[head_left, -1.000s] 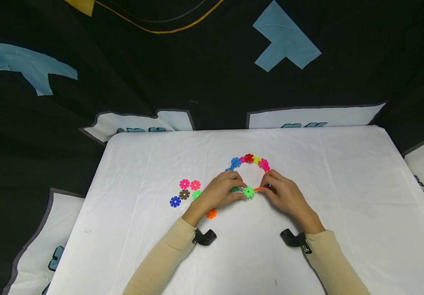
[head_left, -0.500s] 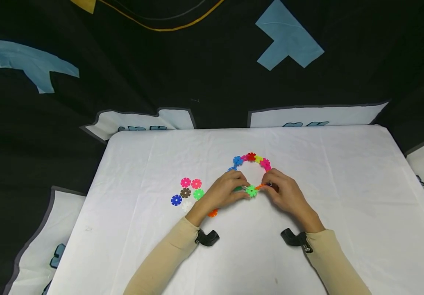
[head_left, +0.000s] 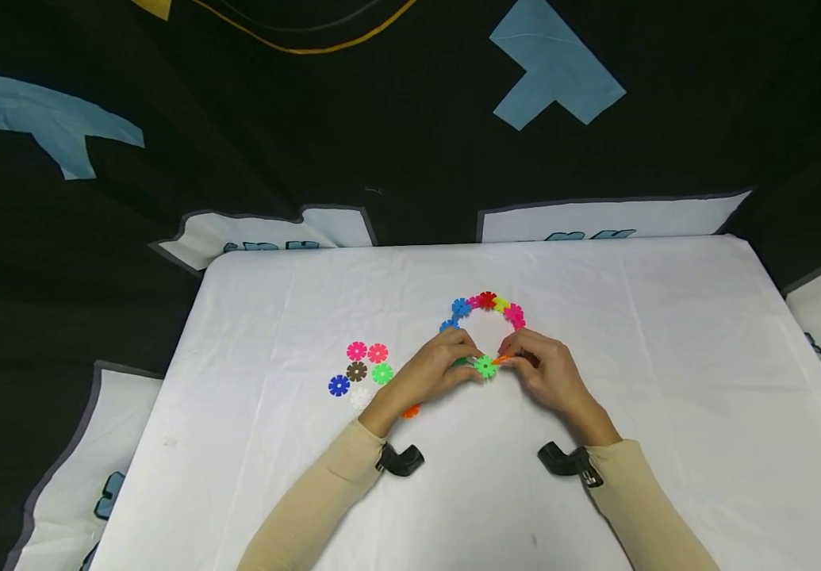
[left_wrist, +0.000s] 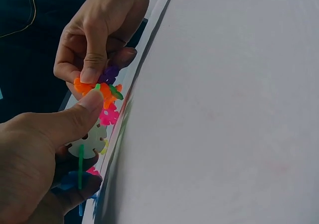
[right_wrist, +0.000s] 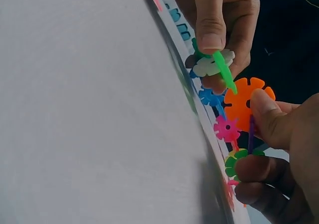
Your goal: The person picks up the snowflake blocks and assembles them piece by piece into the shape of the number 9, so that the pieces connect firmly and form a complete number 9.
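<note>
Left hand point(head_left: 427, 371) pinches the bright green disc point(head_left: 485, 366), right hand point(head_left: 551, 371) pinches the orange disc point(right_wrist: 235, 103), edges seemingly meeting between thumbs! Fingers curl, forearms angle inward, and the colourful chain point(head_left: 488, 300) arcs beyond them above the white table point(head_left: 667, 357).

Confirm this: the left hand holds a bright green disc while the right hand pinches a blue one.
Not blue: the right hand pinches an orange disc, as the right wrist view shows. The left hand does hold a bright green disc.

No readable text: only cut-off blue letter-like marks point(head_left: 109, 496) on white patches point(head_left: 106, 428) of the black backdrop point(head_left: 381, 135)
</note>
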Demonstrator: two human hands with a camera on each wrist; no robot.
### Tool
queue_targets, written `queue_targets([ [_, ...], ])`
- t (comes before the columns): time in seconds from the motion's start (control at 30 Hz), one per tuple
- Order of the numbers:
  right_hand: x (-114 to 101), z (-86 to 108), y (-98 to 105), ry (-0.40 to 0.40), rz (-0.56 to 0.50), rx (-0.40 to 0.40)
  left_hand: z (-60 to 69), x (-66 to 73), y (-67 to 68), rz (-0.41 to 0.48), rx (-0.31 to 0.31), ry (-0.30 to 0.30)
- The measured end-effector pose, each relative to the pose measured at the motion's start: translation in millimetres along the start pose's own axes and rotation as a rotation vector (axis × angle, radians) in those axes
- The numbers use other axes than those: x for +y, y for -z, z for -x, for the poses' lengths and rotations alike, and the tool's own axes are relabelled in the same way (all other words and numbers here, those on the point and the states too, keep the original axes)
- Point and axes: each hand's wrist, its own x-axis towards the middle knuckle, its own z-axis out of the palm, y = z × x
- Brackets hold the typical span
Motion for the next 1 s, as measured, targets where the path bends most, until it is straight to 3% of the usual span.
queue_targets([
  [0.43,-3,1.0,-1,-0.052,-0.023,0.019,0.0,-1.8,-4.0,0.031,0.019,-0.003],
  [0.7,-3,0.6,-2,-0.141,-0.167,0.053,-2.8,-2.8,-4.4,0.086,0.059,-0.019],
  [1.0,-11,2.9,-7,-0.151,-0.133,0.077,-0.5,-2.5,-6.4,0.077,0.065,-0.041],
])
